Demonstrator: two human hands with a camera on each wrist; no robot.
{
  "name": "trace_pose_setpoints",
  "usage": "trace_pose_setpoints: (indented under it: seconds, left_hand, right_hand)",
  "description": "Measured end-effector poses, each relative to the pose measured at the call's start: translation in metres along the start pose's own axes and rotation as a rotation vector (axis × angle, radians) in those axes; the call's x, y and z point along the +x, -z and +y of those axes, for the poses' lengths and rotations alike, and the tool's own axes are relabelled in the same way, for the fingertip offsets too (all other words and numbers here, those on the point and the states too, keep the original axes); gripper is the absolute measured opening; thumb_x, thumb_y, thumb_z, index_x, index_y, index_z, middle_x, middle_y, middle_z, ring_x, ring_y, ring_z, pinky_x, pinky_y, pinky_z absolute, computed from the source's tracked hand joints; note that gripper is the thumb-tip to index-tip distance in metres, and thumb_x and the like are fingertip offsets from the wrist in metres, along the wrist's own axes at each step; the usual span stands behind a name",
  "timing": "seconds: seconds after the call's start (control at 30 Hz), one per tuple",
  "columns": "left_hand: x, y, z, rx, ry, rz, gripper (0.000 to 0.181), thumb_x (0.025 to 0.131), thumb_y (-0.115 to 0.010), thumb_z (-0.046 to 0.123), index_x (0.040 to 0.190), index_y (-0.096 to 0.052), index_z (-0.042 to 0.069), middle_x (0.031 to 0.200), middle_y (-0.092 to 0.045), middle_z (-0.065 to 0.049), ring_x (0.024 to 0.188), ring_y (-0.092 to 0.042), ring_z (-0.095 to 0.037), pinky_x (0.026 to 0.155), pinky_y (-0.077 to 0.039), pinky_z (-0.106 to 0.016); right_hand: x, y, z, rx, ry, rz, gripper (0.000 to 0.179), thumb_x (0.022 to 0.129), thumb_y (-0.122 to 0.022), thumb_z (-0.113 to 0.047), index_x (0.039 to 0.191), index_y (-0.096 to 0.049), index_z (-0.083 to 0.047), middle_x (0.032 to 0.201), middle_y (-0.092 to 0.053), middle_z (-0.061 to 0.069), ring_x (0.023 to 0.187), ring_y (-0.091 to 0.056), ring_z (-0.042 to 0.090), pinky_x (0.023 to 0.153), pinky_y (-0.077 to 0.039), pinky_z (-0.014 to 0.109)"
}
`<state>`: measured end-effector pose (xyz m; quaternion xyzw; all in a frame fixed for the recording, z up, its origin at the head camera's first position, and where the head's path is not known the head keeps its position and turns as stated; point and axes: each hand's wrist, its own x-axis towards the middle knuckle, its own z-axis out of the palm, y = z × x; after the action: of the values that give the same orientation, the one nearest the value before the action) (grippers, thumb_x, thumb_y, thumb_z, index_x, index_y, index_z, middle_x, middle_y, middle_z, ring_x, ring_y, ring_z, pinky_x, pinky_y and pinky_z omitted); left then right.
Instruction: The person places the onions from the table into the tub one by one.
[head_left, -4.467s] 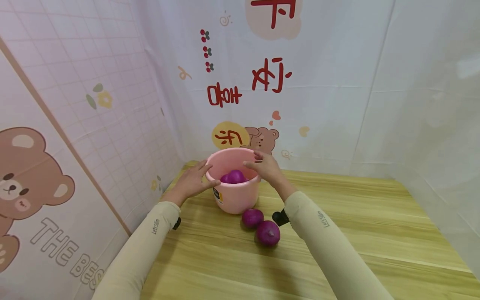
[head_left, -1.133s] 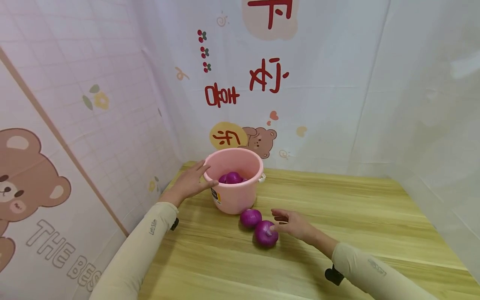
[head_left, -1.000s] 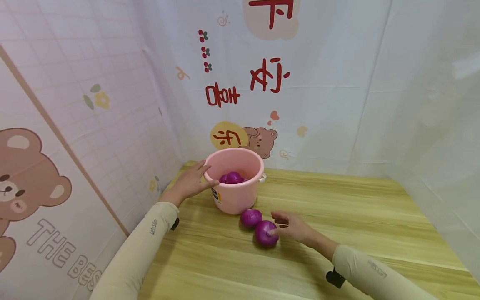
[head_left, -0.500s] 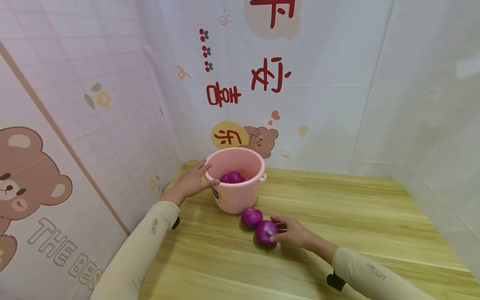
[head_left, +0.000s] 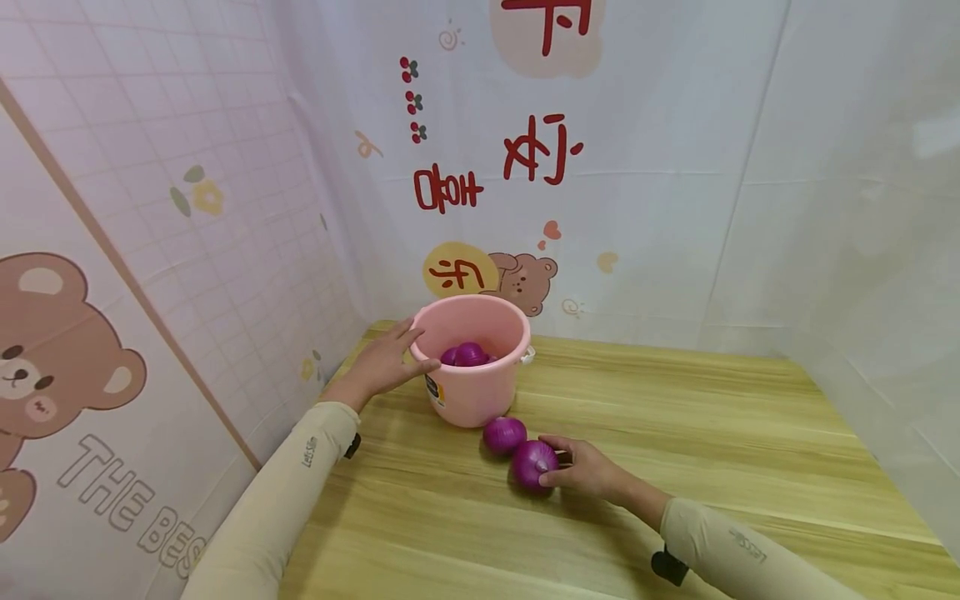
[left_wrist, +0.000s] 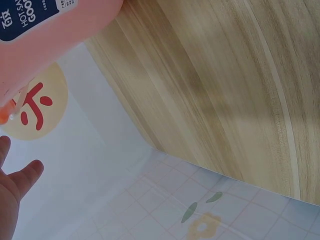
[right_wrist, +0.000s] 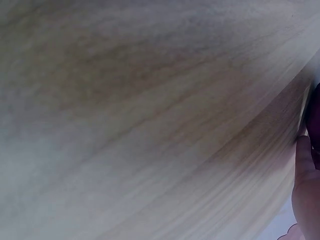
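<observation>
A pink bucket (head_left: 480, 393) with a white handle fitting stands on the wooden table, several red onions (head_left: 471, 354) visible inside. My left hand (head_left: 378, 364) is at the bucket's left rim, fingers spread and relaxed; the left wrist view catches part of that hand (left_wrist: 12, 195) below the bucket wall (left_wrist: 65, 45). In front of the bucket, my right hand (head_left: 588, 471) grips the nearer purple-red onion (head_left: 531, 465) from its right side, thumb in front and fingers behind. A second loose onion (head_left: 504, 436) lies between it and the bucket. The right wrist view shows only fingers (right_wrist: 303, 160) and a dark onion edge (right_wrist: 314, 120).
The wooden table (head_left: 712, 450) runs to a printed white backdrop (head_left: 660, 208) behind the bucket. Another printed sheet (head_left: 225, 250) borders the table on the left, and a pale one (head_left: 885, 317) on the right.
My right hand has left the bucket's right rim, come down toward the front, and closed its fingers around the nearer onion. The left hand has stayed at the bucket's rim.
</observation>
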<state>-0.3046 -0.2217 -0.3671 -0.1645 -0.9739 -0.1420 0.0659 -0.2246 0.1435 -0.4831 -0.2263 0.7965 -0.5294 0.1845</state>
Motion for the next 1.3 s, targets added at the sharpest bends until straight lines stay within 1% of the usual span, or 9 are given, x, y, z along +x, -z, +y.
trace_pose_setpoints:
  seconds: [0.1,0.33,0.57,0.67,0.97,1.1,1.2,1.3]
  left_hand:
    - [0.0,0.0,-0.001,0.002,0.002,-0.001,0.095,0.072,-0.034,0.081,0.144,-0.027,0.019,0.15,-0.011,-0.004,0.133,-0.019,-0.032,0.101,-0.025,-0.054]
    - [0.001,0.0,-0.001,0.001,0.008,-0.006,0.096,0.071,-0.034,0.082,0.144,-0.028,0.02,0.151,-0.011,-0.004,0.133,-0.02,-0.033,0.101,-0.024,-0.054]
    - [0.002,-0.001,-0.001,0.0,0.004,-0.012,0.094,0.072,-0.035,0.08,0.144,-0.027,0.02,0.151,-0.01,-0.004,0.132,-0.02,-0.034,0.1,-0.024,-0.055]
    - [0.002,-0.002,-0.001,-0.004,0.006,-0.011,0.094,0.072,-0.036,0.08,0.144,-0.026,0.02,0.151,-0.01,-0.004,0.132,-0.02,-0.033,0.1,-0.024,-0.055]
    - [0.002,-0.002,-0.003,0.003,-0.01,0.0,0.094,0.073,-0.034,0.08,0.144,-0.027,0.019,0.15,-0.01,-0.004,0.133,-0.018,-0.031,0.101,-0.024,-0.053]
    - [0.001,-0.002,-0.002,0.005,-0.011,-0.002,0.094,0.073,-0.034,0.08,0.144,-0.027,0.019,0.151,-0.01,-0.004,0.133,-0.018,-0.031,0.101,-0.024,-0.053]
    - [0.001,-0.001,-0.002,0.007,-0.008,-0.003,0.094,0.073,-0.034,0.08,0.144,-0.027,0.019,0.15,-0.01,-0.004,0.133,-0.018,-0.031,0.101,-0.024,-0.053]
    - [0.001,-0.001,-0.001,0.005,-0.003,-0.003,0.094,0.072,-0.034,0.081,0.144,-0.027,0.019,0.15,-0.011,-0.004,0.133,-0.018,-0.031,0.101,-0.024,-0.053]
  right_hand:
    - [0.001,0.0,0.001,0.005,-0.002,0.003,0.068,0.08,-0.07,-0.013,0.134,-0.035,0.009,0.118,-0.054,0.022,0.108,-0.051,0.035,0.085,-0.046,0.041]
    - [0.0,0.0,0.001,-0.039,-0.011,0.023,0.067,0.079,-0.071,-0.022,0.133,-0.04,0.002,0.118,-0.055,0.015,0.107,-0.053,0.028,0.084,-0.047,0.034]
    - [-0.001,0.005,0.002,-0.024,0.009,0.038,0.066,0.079,-0.072,-0.022,0.132,-0.042,0.001,0.117,-0.056,0.015,0.107,-0.052,0.028,0.084,-0.047,0.035]
    - [-0.001,0.009,-0.002,-0.014,0.015,0.055,0.066,0.078,-0.072,-0.022,0.133,-0.042,0.001,0.116,-0.056,0.015,0.107,-0.052,0.028,0.083,-0.047,0.035]
    - [0.002,0.019,-0.013,-0.02,-0.009,0.114,0.066,0.078,-0.072,-0.025,0.132,-0.044,-0.002,0.116,-0.056,0.015,0.107,-0.052,0.028,0.082,-0.047,0.033]
    - [0.003,0.026,-0.02,0.009,0.0,0.115,0.064,0.078,-0.072,-0.024,0.132,-0.044,-0.003,0.116,-0.056,0.014,0.106,-0.053,0.027,0.082,-0.048,0.035]
    - [0.004,0.032,-0.026,0.024,0.02,0.125,0.064,0.078,-0.072,-0.023,0.132,-0.043,-0.001,0.116,-0.055,0.016,0.105,-0.054,0.028,0.081,-0.049,0.035]
    - [0.006,0.039,-0.031,0.013,0.028,0.154,0.064,0.078,-0.072,-0.023,0.131,-0.044,0.0,0.116,-0.056,0.016,0.103,-0.055,0.028,0.08,-0.05,0.034]
